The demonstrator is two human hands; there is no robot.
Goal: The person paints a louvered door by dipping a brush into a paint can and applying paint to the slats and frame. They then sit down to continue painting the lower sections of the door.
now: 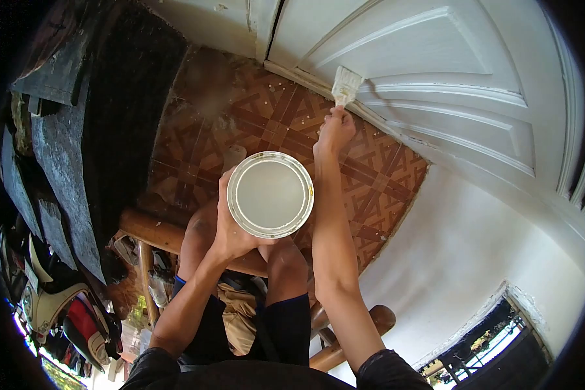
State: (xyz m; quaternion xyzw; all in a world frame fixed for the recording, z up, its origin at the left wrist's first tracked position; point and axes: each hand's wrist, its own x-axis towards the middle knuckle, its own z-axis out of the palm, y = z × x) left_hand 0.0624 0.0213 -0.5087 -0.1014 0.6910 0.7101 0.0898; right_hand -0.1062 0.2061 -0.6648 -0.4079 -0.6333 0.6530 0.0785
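Near the middle of the view, a round can of white paint [271, 195] is held upright by my left hand [231, 224], whose fingers wrap its left side. My right hand [336, 130] reaches forward, closed around the handle of a paintbrush [347, 85]. The wide bristles are coated white and lie against or very close to the lower part of a white panelled door [409, 49]; exact contact is hard to tell.
Brown patterned floor tiles [253, 97] carry white specks. Dark boards [58, 162] stand at the left, above a helmet [49, 302]. Wooden rails [153, 232] are around my legs. A white wall [435, 227] rises at the right.
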